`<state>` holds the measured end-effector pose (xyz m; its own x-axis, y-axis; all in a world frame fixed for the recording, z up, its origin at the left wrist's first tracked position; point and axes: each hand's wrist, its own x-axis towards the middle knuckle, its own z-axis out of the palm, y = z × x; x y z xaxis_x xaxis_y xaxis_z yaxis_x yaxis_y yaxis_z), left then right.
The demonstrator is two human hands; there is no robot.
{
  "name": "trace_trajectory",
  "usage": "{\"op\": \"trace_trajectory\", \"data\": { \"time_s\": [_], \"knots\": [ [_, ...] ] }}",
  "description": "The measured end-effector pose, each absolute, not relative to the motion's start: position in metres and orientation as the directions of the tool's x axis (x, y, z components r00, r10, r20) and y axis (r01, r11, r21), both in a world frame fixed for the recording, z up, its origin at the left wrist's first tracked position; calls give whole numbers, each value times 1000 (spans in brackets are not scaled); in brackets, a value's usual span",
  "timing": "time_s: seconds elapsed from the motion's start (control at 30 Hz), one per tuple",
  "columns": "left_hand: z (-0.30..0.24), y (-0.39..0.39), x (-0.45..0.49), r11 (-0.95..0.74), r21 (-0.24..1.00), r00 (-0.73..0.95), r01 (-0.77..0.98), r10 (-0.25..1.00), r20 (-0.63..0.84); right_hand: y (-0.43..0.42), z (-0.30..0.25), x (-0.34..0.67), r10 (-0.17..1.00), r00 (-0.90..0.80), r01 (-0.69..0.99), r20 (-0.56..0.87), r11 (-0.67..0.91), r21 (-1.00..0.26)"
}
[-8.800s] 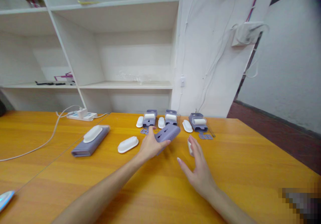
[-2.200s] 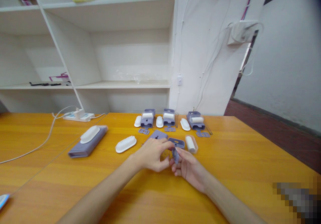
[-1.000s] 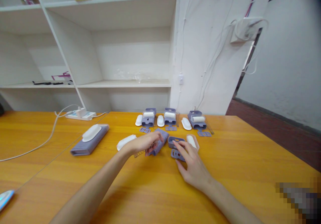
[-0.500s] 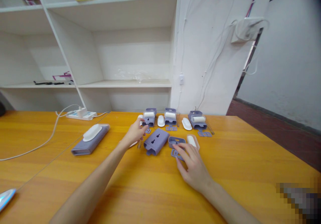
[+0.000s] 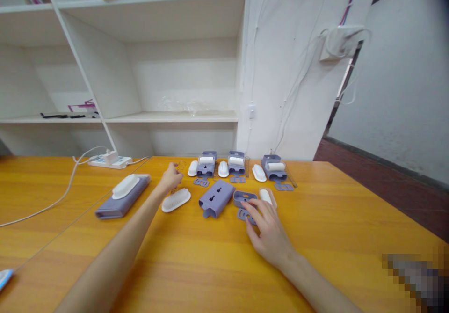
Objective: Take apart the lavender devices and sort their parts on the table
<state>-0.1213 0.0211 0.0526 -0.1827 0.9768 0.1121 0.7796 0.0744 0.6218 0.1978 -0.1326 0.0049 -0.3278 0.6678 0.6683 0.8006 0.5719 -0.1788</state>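
My left hand (image 5: 170, 178) is closed round a thin wire spring (image 5: 181, 165), whose ends show above and below the fingers. Just below it on the table lies a white oval brush (image 5: 176, 200), bristles up. My right hand (image 5: 268, 229) has its fingers apart, the fingertips at a purple oval cap (image 5: 245, 197) and a flat purple slotted plate (image 5: 246, 216); whether they touch is hard to tell. Between the hands lies a purple case (image 5: 217, 198) with two keyhole slots. A white roller piece in a clear cover (image 5: 268, 197) sits just behind the right hand.
Along the back edge stand several purple parts with white rollers (image 5: 206, 161), white brushes (image 5: 259, 173), springs and slotted plates. At left are a purple case with a white oval top (image 5: 124, 193) and a power strip (image 5: 110, 161) with a cable. White shelves (image 5: 171, 116) rise behind.
My left hand has moved left with the spring, away from the back row, uncovering the white brush and a slotted plate. The right hand has stayed by the cap.
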Motion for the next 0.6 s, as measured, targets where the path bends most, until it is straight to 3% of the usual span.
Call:
{"op": "trace_trajectory", "data": {
  "time_s": [0.3,0.47,0.6],
  "knots": [
    [67,2,-91,-144,507,-22,850,951,307,-127,5,206,665,-81,919,743,339,-203],
    [85,-34,-51,-266,534,64,803,928,367,-132,12,202,574,-42,846,818,456,-277],
    [89,-76,1,-434,535,174,725,867,468,-144,18,187,583,-92,740,807,583,-336]
  ]
}}
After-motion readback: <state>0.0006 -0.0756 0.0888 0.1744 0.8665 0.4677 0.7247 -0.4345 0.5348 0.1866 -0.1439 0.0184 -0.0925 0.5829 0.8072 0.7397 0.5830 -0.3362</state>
